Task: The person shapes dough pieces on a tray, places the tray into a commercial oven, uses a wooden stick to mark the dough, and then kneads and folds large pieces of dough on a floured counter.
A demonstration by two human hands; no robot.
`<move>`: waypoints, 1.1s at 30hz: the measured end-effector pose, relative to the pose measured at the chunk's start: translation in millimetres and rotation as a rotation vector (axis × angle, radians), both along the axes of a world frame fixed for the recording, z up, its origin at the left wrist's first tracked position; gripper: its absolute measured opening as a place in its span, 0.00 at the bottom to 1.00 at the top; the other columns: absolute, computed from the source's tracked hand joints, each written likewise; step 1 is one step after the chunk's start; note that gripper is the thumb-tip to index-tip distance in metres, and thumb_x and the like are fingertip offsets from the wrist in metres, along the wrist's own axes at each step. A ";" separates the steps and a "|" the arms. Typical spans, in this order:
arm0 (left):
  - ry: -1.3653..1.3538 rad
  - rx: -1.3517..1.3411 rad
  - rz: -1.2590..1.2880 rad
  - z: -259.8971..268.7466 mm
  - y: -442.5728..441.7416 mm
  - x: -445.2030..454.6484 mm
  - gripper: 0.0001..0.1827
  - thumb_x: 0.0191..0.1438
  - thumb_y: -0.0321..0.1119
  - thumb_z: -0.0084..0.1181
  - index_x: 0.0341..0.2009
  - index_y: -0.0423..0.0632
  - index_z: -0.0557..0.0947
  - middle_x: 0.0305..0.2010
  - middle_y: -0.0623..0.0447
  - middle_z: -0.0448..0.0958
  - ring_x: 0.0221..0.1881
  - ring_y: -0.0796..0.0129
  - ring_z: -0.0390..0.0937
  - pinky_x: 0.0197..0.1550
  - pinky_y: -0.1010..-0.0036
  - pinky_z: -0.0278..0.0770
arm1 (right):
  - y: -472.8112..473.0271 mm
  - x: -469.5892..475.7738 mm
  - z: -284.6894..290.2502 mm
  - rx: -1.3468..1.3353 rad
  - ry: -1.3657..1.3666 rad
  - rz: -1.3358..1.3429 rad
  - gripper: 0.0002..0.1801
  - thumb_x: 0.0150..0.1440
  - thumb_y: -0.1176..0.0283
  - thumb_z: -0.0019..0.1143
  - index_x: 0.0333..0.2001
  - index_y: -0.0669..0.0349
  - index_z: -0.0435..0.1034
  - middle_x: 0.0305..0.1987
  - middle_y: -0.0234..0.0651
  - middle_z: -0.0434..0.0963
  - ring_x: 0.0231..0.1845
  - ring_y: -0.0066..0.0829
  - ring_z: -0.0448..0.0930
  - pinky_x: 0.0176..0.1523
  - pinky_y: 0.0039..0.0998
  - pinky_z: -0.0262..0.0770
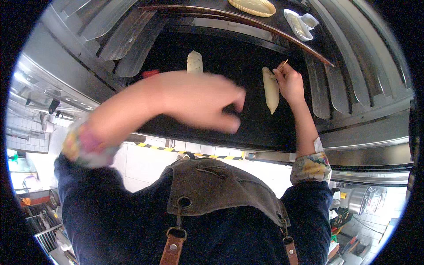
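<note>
On a black tray point(245, 132) lie two long pieces of pale dough. My right hand point(290, 82) pinches a thin wooden stick point(283, 63) at the upper end of the right dough piece point(271, 92), its fingertips close to the dough. Blurred by motion, my left hand point(212, 102) hangs over the middle of the tray, thumb and fingers apart, and nothing shows between them. Its wrist covers the lower part of the left dough piece point(194, 61), which is speckled. A red object point(150, 73) shows partly behind my left forearm.
Metal rack rails point(132, 43) line the left side, and more rails point(331, 79) stand on the right. Beyond a brown-edged tray point(232, 15) are a pastry shell in a fluted tin point(253, 6) and white paper cases point(299, 25). Yellow-black tape point(212, 155) marks the floor edge.
</note>
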State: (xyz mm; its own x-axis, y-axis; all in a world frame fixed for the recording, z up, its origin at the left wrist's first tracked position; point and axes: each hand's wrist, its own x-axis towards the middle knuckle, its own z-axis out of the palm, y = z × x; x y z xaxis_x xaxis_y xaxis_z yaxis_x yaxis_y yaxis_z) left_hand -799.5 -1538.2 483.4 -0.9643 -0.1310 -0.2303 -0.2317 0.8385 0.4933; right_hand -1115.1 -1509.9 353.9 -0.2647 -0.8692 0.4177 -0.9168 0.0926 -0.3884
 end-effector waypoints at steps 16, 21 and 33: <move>0.200 -0.018 0.322 -172.4 -72.6 -176.2 0.68 0.38 0.79 0.59 0.73 0.46 0.55 0.77 0.45 0.50 0.77 0.52 0.47 0.74 0.43 0.40 | 15.4 9.4 0.5 -0.125 0.069 0.037 0.10 0.58 0.60 0.61 0.33 0.54 0.75 0.26 0.46 0.80 0.29 0.52 0.81 0.33 0.48 0.79; 0.207 -0.039 0.333 -180.7 -72.7 -164.0 0.72 0.35 0.81 0.58 0.74 0.46 0.49 0.79 0.45 0.45 0.79 0.52 0.39 0.76 0.48 0.31 | 24.9 21.8 12.0 -0.187 -0.011 0.076 0.08 0.57 0.64 0.62 0.33 0.56 0.75 0.26 0.44 0.80 0.28 0.49 0.82 0.33 0.44 0.79; 0.182 -0.124 0.328 -174.6 -61.2 -164.8 0.81 0.25 0.81 0.64 0.75 0.47 0.44 0.79 0.44 0.41 0.79 0.52 0.37 0.75 0.48 0.27 | 66.1 33.4 1.3 -0.175 0.004 0.035 0.07 0.58 0.68 0.61 0.32 0.59 0.74 0.27 0.45 0.80 0.27 0.47 0.82 0.29 0.39 0.78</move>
State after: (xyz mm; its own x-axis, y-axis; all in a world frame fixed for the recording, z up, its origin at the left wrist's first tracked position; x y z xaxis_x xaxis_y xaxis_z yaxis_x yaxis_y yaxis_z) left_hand -964.2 -1599.5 308.8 -0.8902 -0.4551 -0.0228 -0.4155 0.7901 0.4508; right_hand -1081.8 -1443.7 355.3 -0.2335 -0.7920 0.5641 -0.9198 -0.0083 -0.3923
